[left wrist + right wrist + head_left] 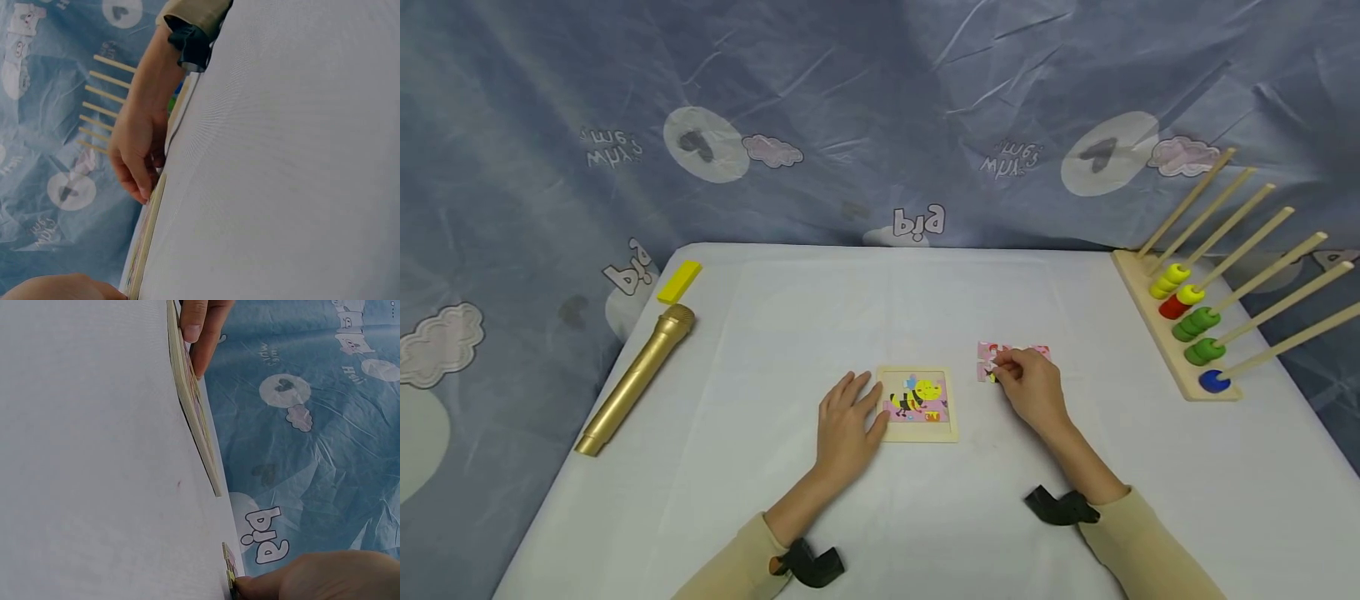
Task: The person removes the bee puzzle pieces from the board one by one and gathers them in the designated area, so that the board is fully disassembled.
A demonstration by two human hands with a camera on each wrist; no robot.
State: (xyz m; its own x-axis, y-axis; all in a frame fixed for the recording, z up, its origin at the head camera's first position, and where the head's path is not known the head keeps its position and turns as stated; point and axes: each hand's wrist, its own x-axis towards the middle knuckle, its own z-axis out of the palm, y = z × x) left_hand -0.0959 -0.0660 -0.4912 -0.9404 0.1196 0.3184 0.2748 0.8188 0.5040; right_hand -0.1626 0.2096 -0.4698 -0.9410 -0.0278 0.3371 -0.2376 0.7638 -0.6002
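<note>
My left hand (847, 417) lies loose, fingers spread, at the left edge of the bee board (917, 432) — I'd steady it lightly. My right hand (1033, 387) reaches the pink pieces (985, 351), right of the board; lift one by its edges. They're under the fingertips — can't tell if any's pinched.

The right hand (1036, 390) hides part of the pink pieces (983, 367). The left hand (847, 429) covers part of the wooden frame (917, 432) along its left rim. The bead stand (1161, 330) has its nearest peg cut off.
</note>
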